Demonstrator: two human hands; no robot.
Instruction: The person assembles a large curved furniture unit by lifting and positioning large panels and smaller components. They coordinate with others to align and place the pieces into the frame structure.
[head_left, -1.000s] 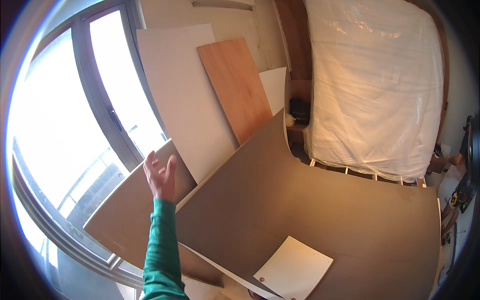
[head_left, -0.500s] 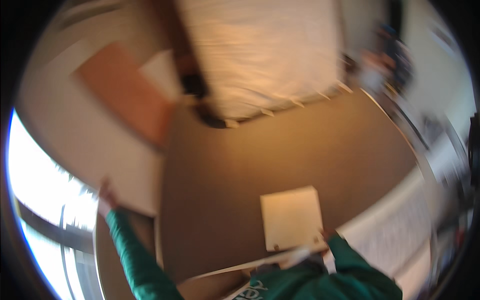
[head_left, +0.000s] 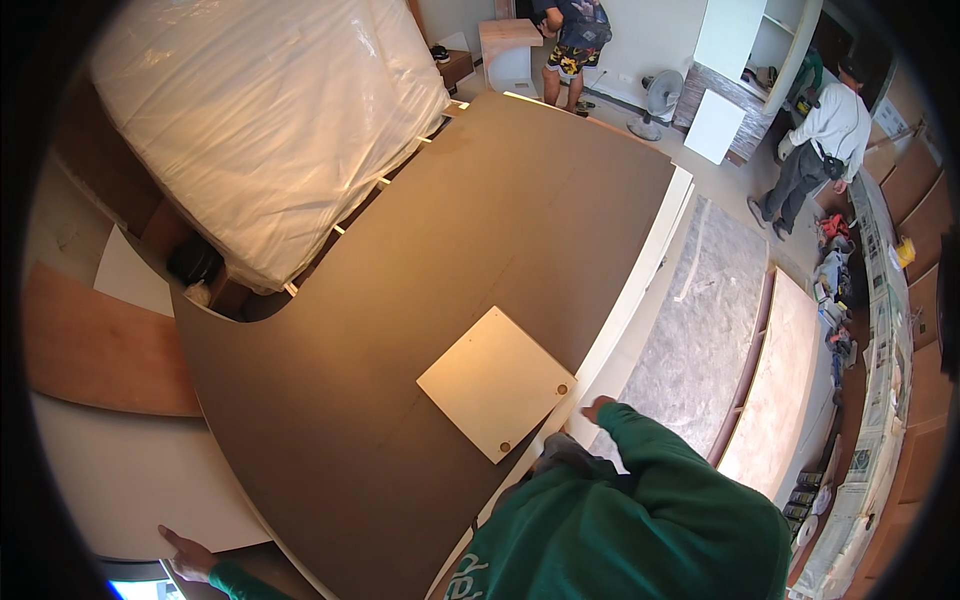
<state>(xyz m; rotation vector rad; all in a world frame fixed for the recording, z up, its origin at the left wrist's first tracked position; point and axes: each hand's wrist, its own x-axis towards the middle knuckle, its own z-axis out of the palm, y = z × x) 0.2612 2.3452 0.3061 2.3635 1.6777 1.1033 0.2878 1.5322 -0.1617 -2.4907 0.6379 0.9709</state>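
Observation:
A large brown board (head_left: 400, 300) fills the middle of the view, lying flat and tilted away from me. On it rests a small white square panel (head_left: 497, 382) with two small holes near one edge. My right hand (head_left: 598, 408) curls over the board's pale right edge, just right of the panel. My left hand (head_left: 185, 553) reaches out at the lower left, beyond the board's left edge, and touches the bottom of a white sheet (head_left: 130, 470). Its grip is too small to make out. My green sleeves and chest cover the board's near end.
A plastic-wrapped mattress (head_left: 260, 120) stands behind the board. An orange-brown panel (head_left: 90, 350) leans at the left. A grey slab (head_left: 700, 330) and a wooden board (head_left: 780, 390) lie to the right. Two people (head_left: 815, 140) stand far back by a fan (head_left: 655, 95).
The view has swung from the window and leaning panels to looking down along the brown board. My right hand has come into view on its right edge. My left hand is now low at the left.

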